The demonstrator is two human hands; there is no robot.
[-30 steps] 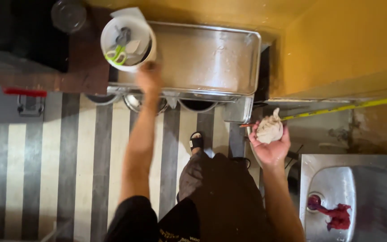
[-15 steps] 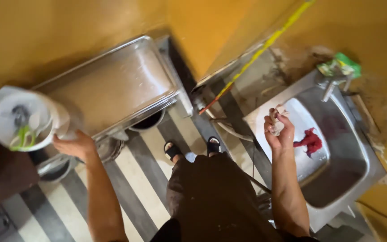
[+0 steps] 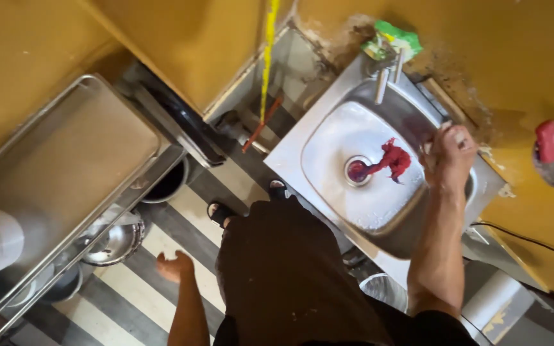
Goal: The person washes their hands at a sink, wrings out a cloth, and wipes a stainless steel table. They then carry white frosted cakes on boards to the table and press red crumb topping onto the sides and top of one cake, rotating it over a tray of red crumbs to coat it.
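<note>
We see the right hand point(image 3: 447, 157) over the steel sink point(image 3: 328, 138), at its three o'clock rim, fingers curled narrow; whether they hold anything we cannot tell. A red scrap point(image 3: 394, 160) lies beside the drain point(image 3: 357, 170), its long axis running from eight to two o'clock. The left hand point(image 3: 176, 266) hangs loosely open, holding nothing, above the striped floor point(image 3: 133, 288).

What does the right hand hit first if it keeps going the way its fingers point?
Likely the far wall of the stainless steel sink, then the yellow wall behind it. The right hand hangs over the basin's right side, fingers pointing away; depth is unclear.
</note>
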